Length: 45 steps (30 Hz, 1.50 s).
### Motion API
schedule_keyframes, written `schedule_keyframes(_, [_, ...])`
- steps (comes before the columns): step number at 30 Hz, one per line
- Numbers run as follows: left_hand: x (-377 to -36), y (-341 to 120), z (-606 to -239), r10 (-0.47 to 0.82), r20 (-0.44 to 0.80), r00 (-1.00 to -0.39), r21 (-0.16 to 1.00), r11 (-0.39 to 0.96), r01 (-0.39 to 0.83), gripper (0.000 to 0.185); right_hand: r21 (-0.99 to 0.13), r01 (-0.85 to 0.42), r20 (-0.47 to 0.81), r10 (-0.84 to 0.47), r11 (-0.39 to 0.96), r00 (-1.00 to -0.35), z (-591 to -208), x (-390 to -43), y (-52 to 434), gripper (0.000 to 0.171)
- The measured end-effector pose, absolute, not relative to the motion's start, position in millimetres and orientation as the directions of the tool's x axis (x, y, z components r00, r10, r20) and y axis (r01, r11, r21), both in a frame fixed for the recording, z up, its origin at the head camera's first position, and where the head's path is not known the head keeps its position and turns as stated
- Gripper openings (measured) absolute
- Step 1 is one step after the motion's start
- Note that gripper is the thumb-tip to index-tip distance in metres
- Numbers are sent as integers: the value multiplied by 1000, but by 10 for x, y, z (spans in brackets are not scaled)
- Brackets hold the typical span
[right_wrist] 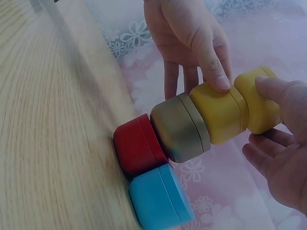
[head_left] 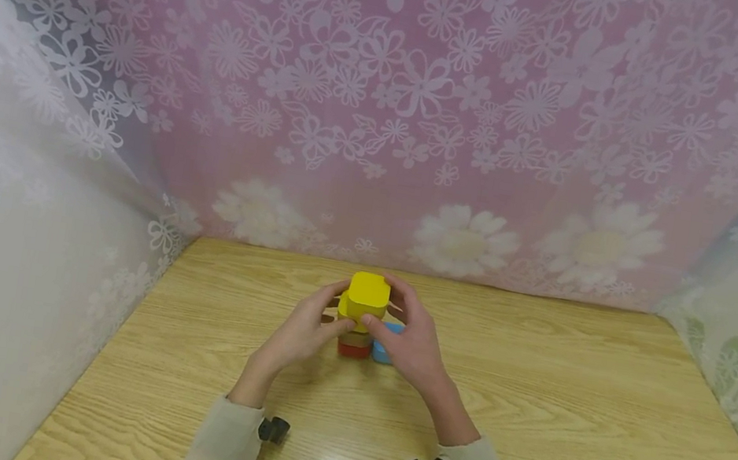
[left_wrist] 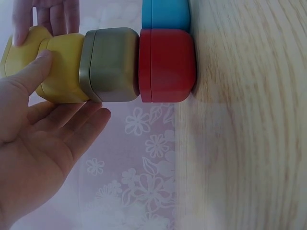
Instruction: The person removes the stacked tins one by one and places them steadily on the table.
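Several small rounded-square lidded tins stand in a column on the table. At the bottom is a red tin (left_wrist: pixel 170 64), with a gold tin (left_wrist: pixel 115 64) on it and a yellow tin (right_wrist: pixel 216 120) above that. My left hand (head_left: pixel 300 327) holds this yellow tin between thumb and fingers. A second yellow tin (head_left: pixel 369 290) is at the very top, slightly askew and set a little to the right; my right hand (head_left: pixel 417 340) grips it. Whether it rests fully on the one below is unclear. A blue tin (right_wrist: pixel 158 199) stands on the table right beside the red one.
The wooden table (head_left: pixel 563 418) stretches out on both sides of the column. A pink flowered curtain (head_left: pixel 382 144) hangs behind the table's back edge, and pale cloths hang at the left and right. Each sleeve carries a black wrist camera.
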State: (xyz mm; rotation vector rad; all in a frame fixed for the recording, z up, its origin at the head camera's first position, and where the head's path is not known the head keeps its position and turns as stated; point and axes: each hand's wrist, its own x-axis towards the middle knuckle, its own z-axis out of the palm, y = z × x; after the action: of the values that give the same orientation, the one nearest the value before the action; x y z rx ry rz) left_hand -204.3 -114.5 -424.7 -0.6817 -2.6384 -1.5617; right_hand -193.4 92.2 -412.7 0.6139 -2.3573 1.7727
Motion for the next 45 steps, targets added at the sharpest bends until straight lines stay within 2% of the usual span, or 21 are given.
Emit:
schedule_keyframes(6, [-2047, -1142, -4252, 358, 207, -910, 834, 421, 356, 63, -903, -363, 314, -227, 229, -922, -4095, -1893, 951, 67])
schedule_keyframes(13, [-2050, -1133, -4255, 348, 194, -917, 838, 427, 339, 64, -896, -391, 345, -226, 211, -911, -3848, -1700, 989, 61])
schedule_keyframes(24, [-2047, -1133, -4245, 351, 191, -917, 847, 412, 335, 65, -870, -455, 419, -203, 189, -885, -3890, -1661, 1084, 60])
schedule_keyframes(45, [-2033, -1131, -4278, 346, 186, -920, 855, 404, 325, 65, -873, -424, 403, -134, 239, -905, -3983, -1631, 1245, 61])
